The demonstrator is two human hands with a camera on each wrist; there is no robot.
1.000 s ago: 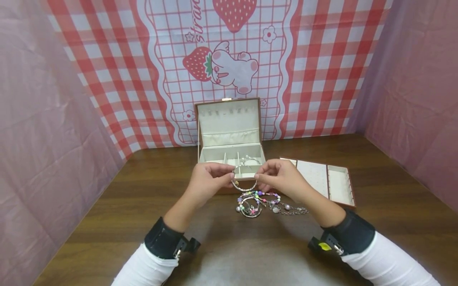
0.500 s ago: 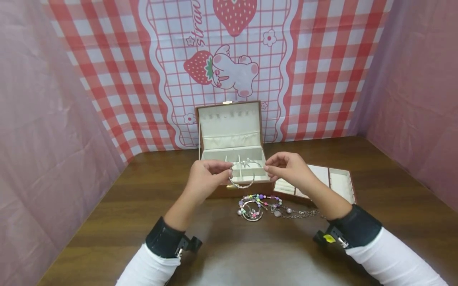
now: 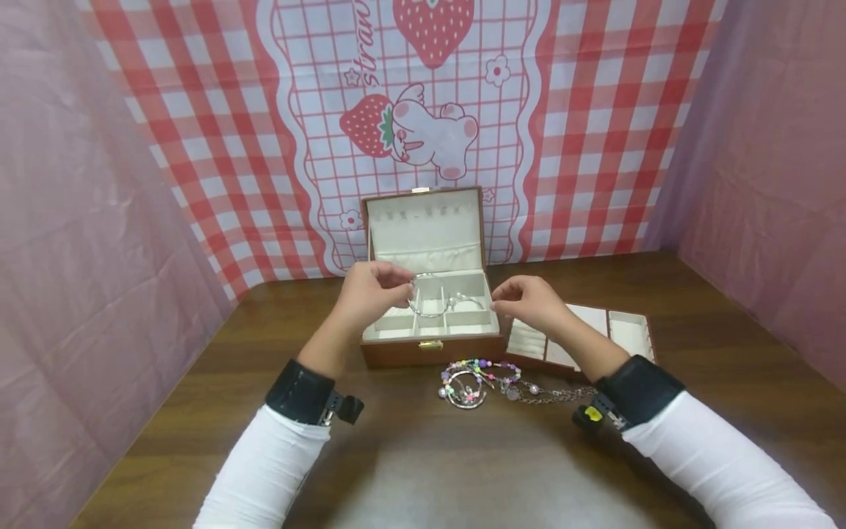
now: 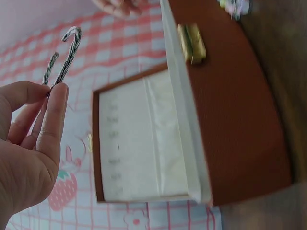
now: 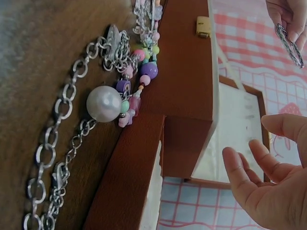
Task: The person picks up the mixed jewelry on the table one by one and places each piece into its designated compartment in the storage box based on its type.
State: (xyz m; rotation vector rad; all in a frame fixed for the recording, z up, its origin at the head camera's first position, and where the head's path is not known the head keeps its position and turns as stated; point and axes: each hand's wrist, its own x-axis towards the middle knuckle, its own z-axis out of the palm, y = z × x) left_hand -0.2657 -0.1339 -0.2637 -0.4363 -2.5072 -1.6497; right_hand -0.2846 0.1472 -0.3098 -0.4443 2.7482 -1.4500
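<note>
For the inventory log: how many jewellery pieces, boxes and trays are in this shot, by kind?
Silver bangles: 2, one pinched by the left hand as bangle, one lying in the jewellery box as second bangle
Tangled bead-and-chain pile: 1, pieces inseparable
Jewellery boxes: 1
Loose trays: 1, tray
Total: 5

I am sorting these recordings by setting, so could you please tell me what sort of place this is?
Probably a staged tabletop booth, not a lived-in room: a wooden table closed in by pink cloth walls, a strawberry-print gingham backdrop, and an open jewellery box with loose jewellery laid before it.
</note>
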